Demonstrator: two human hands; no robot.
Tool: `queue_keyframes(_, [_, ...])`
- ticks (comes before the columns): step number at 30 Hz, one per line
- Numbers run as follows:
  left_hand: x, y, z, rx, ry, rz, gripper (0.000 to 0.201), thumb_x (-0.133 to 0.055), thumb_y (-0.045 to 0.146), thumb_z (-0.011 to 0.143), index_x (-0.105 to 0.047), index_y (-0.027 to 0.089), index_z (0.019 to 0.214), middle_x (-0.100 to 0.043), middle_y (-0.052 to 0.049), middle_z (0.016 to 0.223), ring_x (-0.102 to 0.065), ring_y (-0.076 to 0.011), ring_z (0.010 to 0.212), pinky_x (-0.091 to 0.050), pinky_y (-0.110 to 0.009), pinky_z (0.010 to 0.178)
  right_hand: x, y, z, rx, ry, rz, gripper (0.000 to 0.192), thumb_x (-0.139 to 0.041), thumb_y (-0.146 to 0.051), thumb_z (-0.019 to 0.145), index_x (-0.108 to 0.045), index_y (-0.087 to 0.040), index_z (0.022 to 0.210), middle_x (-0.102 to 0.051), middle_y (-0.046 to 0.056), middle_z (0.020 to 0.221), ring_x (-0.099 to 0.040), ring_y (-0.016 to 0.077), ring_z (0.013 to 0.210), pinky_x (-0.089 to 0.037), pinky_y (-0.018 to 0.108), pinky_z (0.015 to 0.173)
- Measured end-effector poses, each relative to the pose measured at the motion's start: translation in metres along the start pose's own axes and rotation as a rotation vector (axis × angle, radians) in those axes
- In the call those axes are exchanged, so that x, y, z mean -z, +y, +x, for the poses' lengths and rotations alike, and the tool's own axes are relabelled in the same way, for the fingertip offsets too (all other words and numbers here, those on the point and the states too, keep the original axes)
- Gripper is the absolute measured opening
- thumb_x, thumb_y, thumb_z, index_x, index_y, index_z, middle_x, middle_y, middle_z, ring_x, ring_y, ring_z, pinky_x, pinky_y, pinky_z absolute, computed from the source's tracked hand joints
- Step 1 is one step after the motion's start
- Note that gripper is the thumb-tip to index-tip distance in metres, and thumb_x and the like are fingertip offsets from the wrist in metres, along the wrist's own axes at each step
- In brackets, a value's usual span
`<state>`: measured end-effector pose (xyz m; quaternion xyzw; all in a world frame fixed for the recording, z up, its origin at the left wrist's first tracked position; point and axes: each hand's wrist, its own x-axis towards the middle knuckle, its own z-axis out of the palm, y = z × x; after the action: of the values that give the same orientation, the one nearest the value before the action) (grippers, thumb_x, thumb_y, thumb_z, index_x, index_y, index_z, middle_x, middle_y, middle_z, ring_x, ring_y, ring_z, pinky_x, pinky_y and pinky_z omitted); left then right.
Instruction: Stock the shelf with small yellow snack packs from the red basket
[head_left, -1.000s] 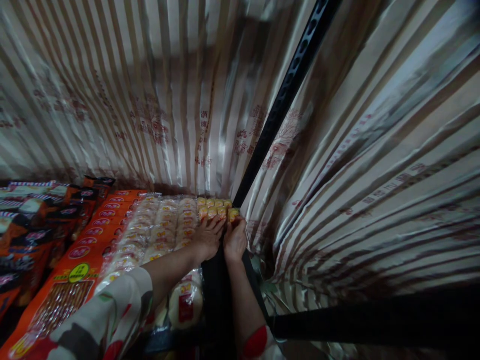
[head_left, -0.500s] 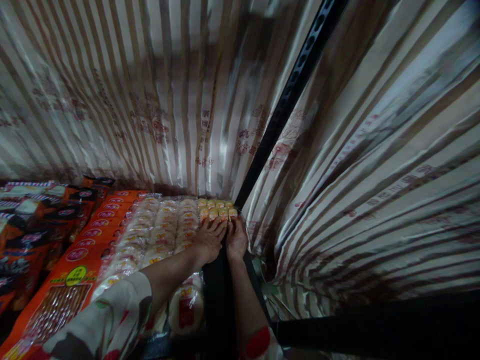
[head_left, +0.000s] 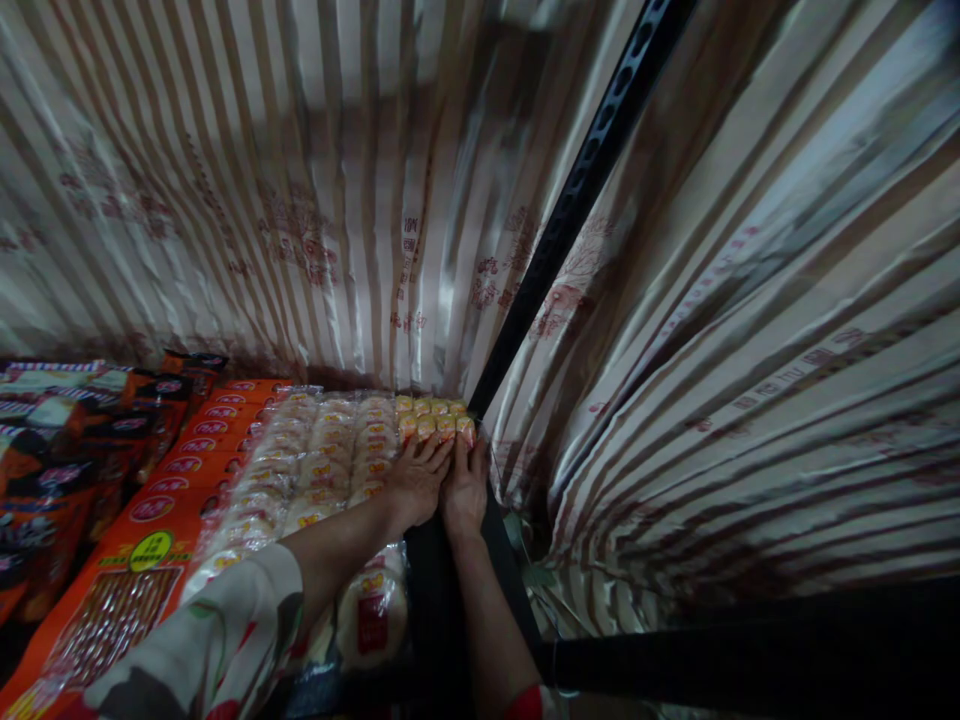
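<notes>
My left fingers: spread flat, my left hand [head_left: 415, 483] lying palm down with its tips touching the near edge of the row of small yellow wrapped snack packs [head_left: 435, 420].
My right fingers: laid close together and pointing at the same row, my right hand [head_left: 465, 487] just beside the left, its fingertips at the rightmost yellow pack; whether they pinch it I cannot tell.
Yellow packs: lined up at the back right corner of the shelf, against the curtain.
Left of my hands: clear plastic bags of pale round cakes with red labels [head_left: 330, 460], stacked in rows under my left forearm.
Further left: long orange snack bags with red oval logos [head_left: 169, 485], then dark orange-and-black bags [head_left: 52, 450] at the edge of view.
Right of my hands: a black perforated metal shelf post [head_left: 570, 210] rising slantwise from the corner.
Behind and around: shiny cream-and-brown striped curtain fabric with red print [head_left: 337, 230].
</notes>
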<state>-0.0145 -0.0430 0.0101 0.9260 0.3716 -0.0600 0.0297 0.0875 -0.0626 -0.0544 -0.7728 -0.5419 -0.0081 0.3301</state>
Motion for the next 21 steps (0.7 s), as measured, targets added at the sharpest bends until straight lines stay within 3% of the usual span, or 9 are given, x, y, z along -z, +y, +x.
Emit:
queue_keyframes(5, [0.0,0.001,-0.002,0.006,0.014,0.023,0.056,-0.033,0.02,0.085,-0.032,0.013,0.14,-0.011,-0.003,0.152,-0.005,-0.0241,0.141,-0.007,-0.052,0.114,-0.002,0.003,0.002,-0.002,-0.037,0.111,0.054,-0.037,-0.017,0.087,-0.032,-0.014,0.141,-0.022,0.018,0.149,-0.026,0.0264,0.136,-0.034,0.039,0.105])
queue_keyframes(9, [-0.001,0.0,-0.002,-0.001,0.03,0.012,0.057,-0.034,0.021,0.085,-0.031,0.012,0.141,-0.014,-0.004,0.152,-0.007,-0.0252,0.141,-0.009,-0.053,0.113,-0.008,0.005,0.004,0.0,-0.009,0.146,0.057,-0.033,-0.018,0.088,-0.024,-0.008,0.143,-0.024,0.021,0.147,-0.021,0.0263,0.137,-0.03,0.044,0.106])
queue_keyframes(15, [-0.003,0.0,0.0,0.002,0.028,0.005,0.057,-0.037,0.019,0.083,-0.033,0.012,0.14,-0.018,-0.006,0.151,-0.009,-0.0251,0.141,-0.01,-0.053,0.113,-0.013,0.007,0.004,0.022,0.012,0.142,0.056,-0.028,-0.02,0.088,-0.024,-0.001,0.141,-0.026,0.024,0.145,-0.011,0.0276,0.139,-0.026,0.048,0.107])
queue_keyframes(21, [0.001,0.001,-0.001,0.003,-0.013,0.002,0.058,-0.033,0.02,0.085,-0.028,0.01,0.142,-0.013,-0.004,0.152,-0.005,-0.0245,0.141,-0.006,-0.052,0.114,-0.014,0.008,0.002,0.039,0.024,0.062,0.055,-0.029,-0.021,0.089,-0.026,-0.003,0.141,-0.03,0.024,0.143,-0.021,0.0288,0.136,-0.031,0.047,0.104])
